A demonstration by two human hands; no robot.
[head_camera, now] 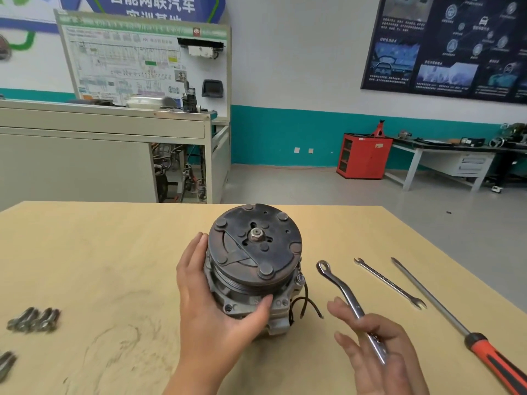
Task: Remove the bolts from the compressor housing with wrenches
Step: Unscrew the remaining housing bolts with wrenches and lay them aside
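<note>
The compressor (pixel 253 263) stands upright on the wooden table (pixel 114 252), its dark clutch plate facing up with a hex nut at the centre. My left hand (pixel 211 303) grips the housing from the left, thumb across its front flange. A bolt head (pixel 300 278) shows on the housing's right side. My right hand (pixel 379 352) holds an offset ring wrench (pixel 346 297) by its near end, thumb over the shaft, fingers loosely extended; the ring end points away, to the right of the compressor.
An open-end wrench (pixel 389 283) and a screwdriver with a red-black handle (pixel 456 323) lie to the right. Several removed bolts (pixel 34 320) lie at the table's left, more metal parts (pixel 5 363) at the left edge. Black wires (pixel 305 305) trail from the compressor.
</note>
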